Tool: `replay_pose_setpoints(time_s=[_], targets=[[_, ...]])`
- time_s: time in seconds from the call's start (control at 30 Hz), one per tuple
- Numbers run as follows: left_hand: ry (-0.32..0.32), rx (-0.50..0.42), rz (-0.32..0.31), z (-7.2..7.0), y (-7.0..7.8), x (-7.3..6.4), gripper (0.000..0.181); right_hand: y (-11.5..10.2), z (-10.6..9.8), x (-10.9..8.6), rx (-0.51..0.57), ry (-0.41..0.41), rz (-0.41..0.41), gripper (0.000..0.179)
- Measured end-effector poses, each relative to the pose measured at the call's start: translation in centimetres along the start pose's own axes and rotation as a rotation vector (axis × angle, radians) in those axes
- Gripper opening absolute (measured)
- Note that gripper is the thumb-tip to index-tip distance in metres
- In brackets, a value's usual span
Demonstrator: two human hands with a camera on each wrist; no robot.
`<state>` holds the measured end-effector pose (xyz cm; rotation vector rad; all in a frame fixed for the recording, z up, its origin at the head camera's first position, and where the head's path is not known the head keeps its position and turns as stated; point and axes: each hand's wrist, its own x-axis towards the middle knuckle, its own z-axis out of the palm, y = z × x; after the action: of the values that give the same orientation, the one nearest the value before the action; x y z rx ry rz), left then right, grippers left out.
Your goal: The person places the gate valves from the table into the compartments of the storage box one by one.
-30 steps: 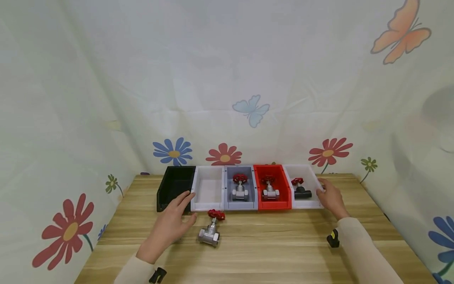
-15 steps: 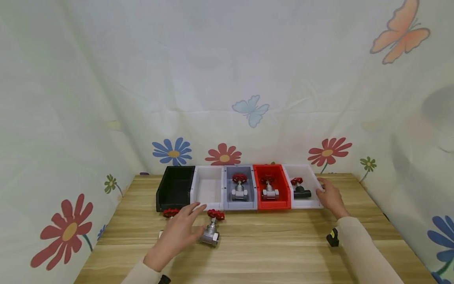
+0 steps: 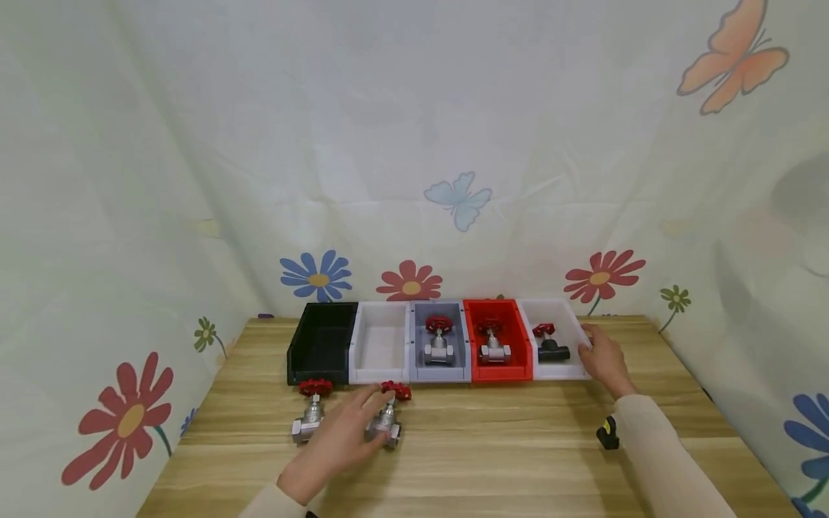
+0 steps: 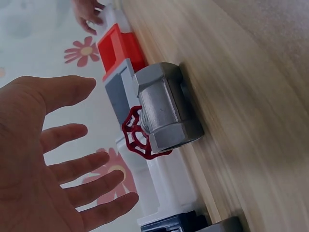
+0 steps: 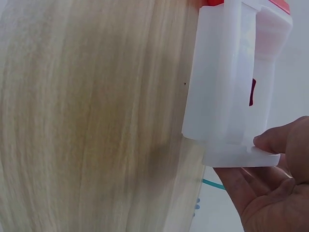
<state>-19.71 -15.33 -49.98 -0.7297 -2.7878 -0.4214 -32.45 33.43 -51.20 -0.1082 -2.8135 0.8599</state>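
Note:
My left hand (image 3: pixel 343 435) hovers over the wooden table, fingers spread, beside a silver gate valve (image 4: pixel 166 108) with a red handwheel (image 4: pixel 137 135). In the left wrist view a gap shows between the fingers and this valve. A second silver valve (image 3: pixel 313 417) stands left of the hand, partly hidden behind it in the head view. My right hand (image 3: pixel 607 362) grips the side wall of the rightmost white bin (image 5: pixel 212 82), thumb inside and fingers outside. That bin holds a black-bodied valve (image 3: pixel 552 351) with a red handle.
Joined in a row with the gripped bin are a black bin (image 3: pixel 322 345), another white bin (image 3: pixel 381 342), a grey bin (image 3: pixel 421 374) and a red bin (image 3: pixel 476 374). One silver valve (image 3: pixel 439 349) sits in the grey bin, another silver valve (image 3: pixel 495 350) in the red. A flowered curtain hangs behind.
My left hand has moved right and toward the table's front, from the bins' front edge to the right-hand loose valve, uncovering the left one. The right hand has stayed on the white bin.

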Motion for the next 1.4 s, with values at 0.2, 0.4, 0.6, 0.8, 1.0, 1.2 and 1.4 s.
replay_pose_setpoints(time_s=[0.2, 0.4, 0.6, 0.8, 1.0, 1.2, 1.4], targets=[[-0.024, -0.016, 0.022, 0.5, 0.1, 0.4, 0.063, -0.1, -0.2, 0.0, -0.014, 0.032, -0.011, 0.047], [-0.092, -0.021, -0.019, 0.7, 0.2, 0.8, 0.063, -0.1, 0.0, -0.2, -0.013, 0.048, -0.036, 0.047], [-0.110, -0.036, -0.032, 1.3, 0.3, 0.7, 0.062, 0.3, 0.4, -0.3, -0.028, 0.077, -0.048, 0.046], [-0.102, -0.042, -0.003, 1.5, 0.3, 0.5, 0.061, 0.5, 0.5, 0.0, -0.044, 0.082, -0.052, 0.046], [-0.120, -0.039, 0.018, 1.6, 0.3, 0.3, 0.062, 0.5, 0.5, 0.1, -0.042, 0.068, -0.032, 0.046], [-0.166, -0.021, -0.002, 2.1, 0.1, -0.3, 0.059, 0.2, 0.7, -0.2, -0.060, 0.071, -0.036, 0.046], [-0.187, -0.047, -0.003, 2.3, -0.1, -0.7, 0.057, -0.2, 0.9, 0.0, -0.055, 0.064, -0.007, 0.046]])
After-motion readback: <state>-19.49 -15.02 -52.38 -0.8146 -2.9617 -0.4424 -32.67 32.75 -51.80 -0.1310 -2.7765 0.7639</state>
